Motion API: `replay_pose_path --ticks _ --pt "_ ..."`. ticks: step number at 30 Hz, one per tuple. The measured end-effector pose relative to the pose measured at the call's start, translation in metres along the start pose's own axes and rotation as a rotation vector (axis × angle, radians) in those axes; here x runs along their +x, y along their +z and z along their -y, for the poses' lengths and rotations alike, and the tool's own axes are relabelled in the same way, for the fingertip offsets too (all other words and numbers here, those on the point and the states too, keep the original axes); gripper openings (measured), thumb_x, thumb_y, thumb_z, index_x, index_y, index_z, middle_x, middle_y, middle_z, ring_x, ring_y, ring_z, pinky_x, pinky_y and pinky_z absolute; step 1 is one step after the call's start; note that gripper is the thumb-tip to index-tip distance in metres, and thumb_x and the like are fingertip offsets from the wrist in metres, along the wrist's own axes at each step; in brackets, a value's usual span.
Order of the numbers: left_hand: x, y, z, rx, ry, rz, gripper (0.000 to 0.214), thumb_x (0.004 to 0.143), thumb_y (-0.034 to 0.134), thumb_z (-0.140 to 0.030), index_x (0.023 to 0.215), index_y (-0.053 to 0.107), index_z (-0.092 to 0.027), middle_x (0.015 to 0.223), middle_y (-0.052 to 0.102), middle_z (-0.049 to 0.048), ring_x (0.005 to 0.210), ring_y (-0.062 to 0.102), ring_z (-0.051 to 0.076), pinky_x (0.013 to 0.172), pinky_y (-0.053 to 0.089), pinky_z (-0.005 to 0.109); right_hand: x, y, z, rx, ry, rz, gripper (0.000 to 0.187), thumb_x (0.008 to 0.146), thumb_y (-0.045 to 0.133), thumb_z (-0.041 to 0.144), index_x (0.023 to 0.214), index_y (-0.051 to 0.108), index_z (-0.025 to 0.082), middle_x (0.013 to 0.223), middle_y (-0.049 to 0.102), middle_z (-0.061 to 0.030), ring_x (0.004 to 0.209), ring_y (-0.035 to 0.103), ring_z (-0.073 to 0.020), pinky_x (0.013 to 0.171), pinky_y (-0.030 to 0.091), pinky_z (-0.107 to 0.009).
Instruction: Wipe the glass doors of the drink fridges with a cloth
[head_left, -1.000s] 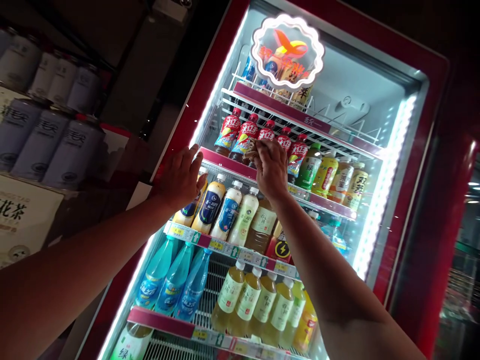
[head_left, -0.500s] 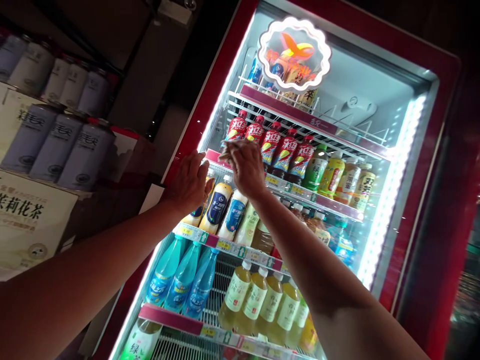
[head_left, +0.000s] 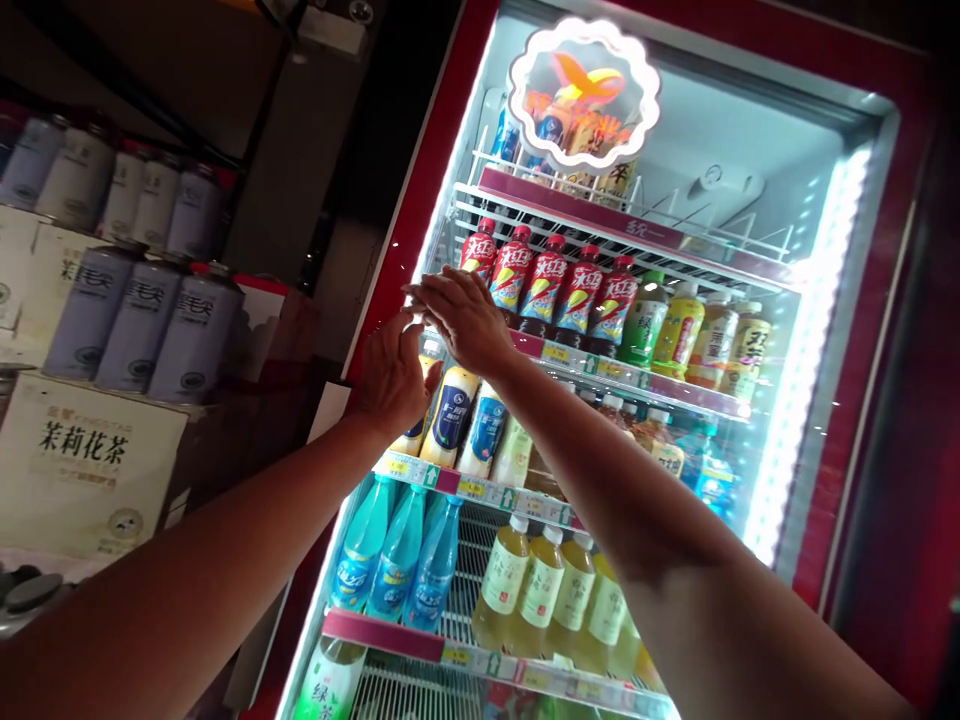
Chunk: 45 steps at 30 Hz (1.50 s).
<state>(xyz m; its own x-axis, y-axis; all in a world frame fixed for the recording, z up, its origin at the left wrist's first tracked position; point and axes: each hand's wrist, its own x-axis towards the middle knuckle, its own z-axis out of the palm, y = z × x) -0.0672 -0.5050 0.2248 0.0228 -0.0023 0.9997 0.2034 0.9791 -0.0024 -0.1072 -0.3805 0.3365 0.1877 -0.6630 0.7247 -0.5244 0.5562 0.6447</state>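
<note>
Both hands are raised in front of a lit drinks fridge (head_left: 405,240), at the left side of its glass front. My right hand (head_left: 469,315) reaches across the glass, fingers stretched toward the left edge of the frame, palm turned away. Just below and left of it is my left hand (head_left: 394,370), fingers pointing up and thumb apart, near the red frame. Their fingertips come close together; whether they touch each other or the glass I cannot tell. Behind the hands stand red-capped tea bottles (head_left: 544,285) and milk-tea bottles (head_left: 450,415), partly covered.
Lower shelves hold blue bottles (head_left: 394,560) and pale yellow drink bottles (head_left: 536,580). A glowing scalloped sign (head_left: 517,85) is at the top of the glass. To the left, grey tea tins (head_left: 139,315) stand above a cream box (head_left: 90,460) with printed characters.
My right hand has shifted left to the frame edge, its fingers now straighter; the brownish thing at its fingertips no longer shows. My left hand has moved slightly right, closer to it.
</note>
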Motion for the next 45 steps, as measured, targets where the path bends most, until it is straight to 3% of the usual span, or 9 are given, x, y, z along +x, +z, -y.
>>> replay_pose_path --ticks 5,13,16,22,27,30,36,40,45 --pt "0.0 -0.003 0.0 -0.073 0.01 -0.056 0.062 0.096 0.055 -0.032 0.147 0.028 -0.009 0.152 0.041 0.0295 0.149 0.038 0.038 0.121 0.039 0.056 0.009 0.004 0.008 -0.034 0.234 -0.074 0.045 0.106 0.044 0.028 0.15 0.057 0.032 0.156 0.055 -0.0034 0.154 0.035 -0.03 0.13 0.021 -0.059" --pt "-0.001 0.002 -0.001 -0.155 -0.04 -0.087 0.086 0.082 0.051 -0.011 0.158 0.011 -0.01 0.166 0.024 0.0313 0.158 0.021 0.042 0.123 0.03 0.068 0.001 0.004 0.017 -0.007 0.13 0.03 0.044 0.107 0.045 0.03 0.149 0.056 0.038 0.159 0.053 0.0036 0.155 0.035 -0.0246 0.131 0.019 -0.057" --pt "0.0 0.002 -0.002 -0.186 -0.05 -0.059 0.084 0.082 0.051 -0.012 0.158 0.016 -0.002 0.165 0.024 0.0357 0.159 0.019 0.044 0.124 0.024 0.071 -0.001 0.004 0.017 -0.038 0.324 -0.106 0.046 0.106 0.043 0.027 0.15 0.055 0.037 0.159 0.052 0.0023 0.156 0.031 -0.0281 0.13 0.02 -0.06" --pt "0.001 0.005 0.003 -0.225 -0.041 -0.05 0.081 0.086 0.048 -0.014 0.16 0.017 -0.005 0.168 0.023 0.0312 0.162 0.013 0.037 0.128 0.02 0.067 -0.01 0.001 0.023 -0.006 0.056 0.08 0.042 0.106 0.05 0.034 0.147 0.059 0.035 0.159 0.053 0.0048 0.155 0.034 -0.0229 0.132 0.021 -0.049" --pt "0.002 0.003 0.004 -0.243 0.021 -0.055 0.076 0.093 0.039 -0.014 0.164 0.011 -0.011 0.17 0.019 0.0281 0.162 0.012 0.037 0.126 0.021 0.071 -0.024 -0.005 0.02 -0.079 0.405 -0.096 0.044 0.107 0.045 0.03 0.149 0.056 0.036 0.162 0.049 0.0026 0.158 0.028 -0.0257 0.131 0.02 -0.057" --pt "0.002 0.001 0.005 -0.291 0.1 -0.107 0.068 0.102 0.031 -0.026 0.165 0.007 -0.017 0.17 0.023 0.0238 0.162 0.017 0.03 0.127 0.026 0.062 -0.033 -0.002 0.035 -0.014 0.3 -0.007 0.044 0.105 0.049 0.029 0.149 0.056 0.032 0.163 0.047 0.0026 0.16 0.023 -0.0247 0.133 0.018 -0.051" --pt "-0.005 0.014 0.01 -0.359 0.376 -0.038 0.077 0.105 0.019 -0.058 0.166 -0.006 -0.02 0.175 0.01 0.0186 0.163 0.004 0.03 0.13 0.02 0.059 -0.028 -0.001 0.03 0.477 0.337 -0.016 0.068 0.107 0.035 0.026 0.169 0.006 0.024 0.172 0.03 -0.0052 0.159 0.027 -0.0162 0.132 0.026 -0.048" --pt "0.004 0.021 -0.002 -0.209 0.229 0.003 0.081 0.101 0.029 -0.068 0.164 0.026 -0.019 0.171 0.025 0.0206 0.159 0.021 0.04 0.125 0.022 0.065 -0.044 -0.004 0.013 0.676 0.396 -0.267 0.087 0.102 0.034 0.015 0.163 -0.027 0.023 0.177 0.012 -0.0075 0.161 0.02 -0.0109 0.128 0.036 -0.041" --pt "0.03 0.021 -0.012 -0.14 0.107 -0.086 0.045 0.096 0.057 -0.052 0.129 0.071 -0.025 0.153 0.054 0.0144 0.149 0.038 0.04 0.123 0.027 0.064 -0.137 -0.023 0.016 0.365 0.36 -0.287 0.081 0.105 0.042 0.031 0.167 -0.01 0.03 0.174 0.025 -0.0061 0.161 0.022 -0.0204 0.131 0.03 -0.051"
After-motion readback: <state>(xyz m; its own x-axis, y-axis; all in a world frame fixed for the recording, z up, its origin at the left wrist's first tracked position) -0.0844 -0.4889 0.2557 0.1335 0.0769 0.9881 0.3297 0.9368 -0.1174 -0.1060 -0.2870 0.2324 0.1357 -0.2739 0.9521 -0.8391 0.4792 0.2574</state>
